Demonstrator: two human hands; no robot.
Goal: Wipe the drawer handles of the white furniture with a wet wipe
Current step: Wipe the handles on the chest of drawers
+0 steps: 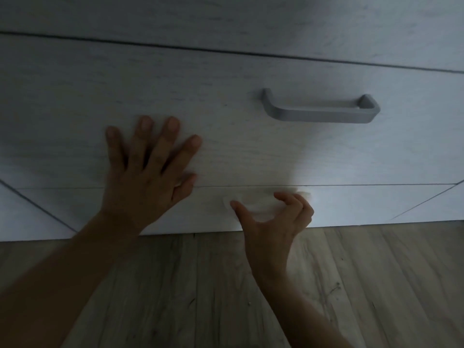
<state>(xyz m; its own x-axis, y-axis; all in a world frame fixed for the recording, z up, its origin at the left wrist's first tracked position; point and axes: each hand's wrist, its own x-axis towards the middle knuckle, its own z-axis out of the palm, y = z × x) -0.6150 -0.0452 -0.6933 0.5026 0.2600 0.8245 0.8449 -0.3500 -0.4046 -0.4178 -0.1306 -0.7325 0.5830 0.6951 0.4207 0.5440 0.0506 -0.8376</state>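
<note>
Head view: left hand (148,177) flat on drawer (276,151), right hand (272,222) around wipe (253,206)

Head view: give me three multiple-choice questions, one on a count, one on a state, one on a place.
1. How many handles show? A one B two C three
2. What is the right hand doing? A hanging idle B pinching the wet wipe C gripping the handle
3. Where does the left hand rest? A on the handle B flat on the drawer front C on the wet wipe
Answers: A, one grey bar in view; B, thumb and fingers curl round the wipe; B, spread fingers lie on the panel left of the handle.
</note>
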